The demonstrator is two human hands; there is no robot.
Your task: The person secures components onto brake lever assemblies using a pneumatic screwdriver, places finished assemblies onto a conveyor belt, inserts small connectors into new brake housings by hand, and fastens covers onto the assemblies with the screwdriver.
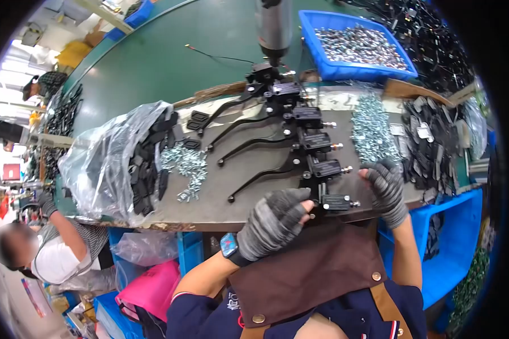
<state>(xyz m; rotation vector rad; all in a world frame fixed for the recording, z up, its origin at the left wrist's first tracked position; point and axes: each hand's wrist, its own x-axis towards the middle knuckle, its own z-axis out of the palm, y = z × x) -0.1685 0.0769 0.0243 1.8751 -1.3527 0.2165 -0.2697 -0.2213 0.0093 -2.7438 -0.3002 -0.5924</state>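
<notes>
Several black brake levers with fluid reservoirs lie in a column on the grey work surface, one (266, 178) showing its full arm. Closest to me is another brake lever assembly (336, 202); its arm is hidden by my left hand (272, 226). That hand, in a grey striped fingerless glove, is closed around the assembly's left end. My right hand (387, 189), gloved alike, hovers at the near end of a pile of silver screws (373, 130). Its thumb and fingertips are drawn together; anything pinched there is too small to make out.
An electric screwdriver (274, 28) hangs over the farthest levers. Beyond sits a blue bin (322, 70) of small metal parts. Leftward are more screws (186, 166) and a plastic bag (107, 158) with black pieces. Black parts (432, 147) lie at right. A co-worker (62, 248) sits at left.
</notes>
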